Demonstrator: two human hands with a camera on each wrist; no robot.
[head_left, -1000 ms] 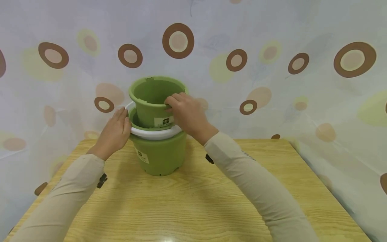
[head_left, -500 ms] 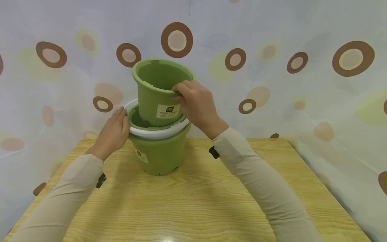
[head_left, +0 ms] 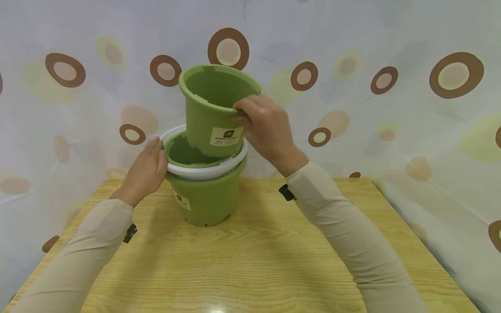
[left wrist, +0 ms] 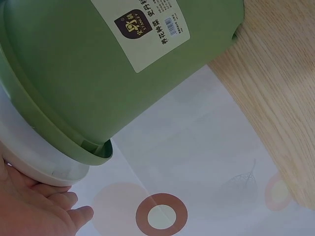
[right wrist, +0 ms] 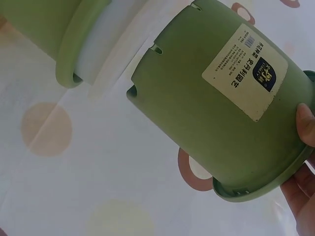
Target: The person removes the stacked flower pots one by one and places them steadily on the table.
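My right hand (head_left: 268, 128) pinches the rim of a green flowerpot (head_left: 198, 119), thumb outside. The pot tilts slightly, its base over the mouth of the stack; in the right wrist view its label (right wrist: 246, 71) and notched base show. Below it in the head view, the stack has a green inner pot (head_left: 182, 150), a white pot rim (head_left: 197, 173) around that, and a larger green flowerpot (head_left: 207, 202) underneath, standing on the table. With extended fingers, my left hand (head_left: 142, 171) rests against the left side of the white rim, seen from beneath in the left wrist view.
A light wooden table (head_left: 219, 265) carries the stack near its back left part. Behind it hangs a pale wall covering (head_left: 348, 26) with brown and cream circles, close to the back edge. A strap (head_left: 287, 192) shows under the right sleeve.
The right hand has lifted the small green flowerpot up and to the right, out of the stack. The left hand stays at the white rim, and the lower pots keep their place.
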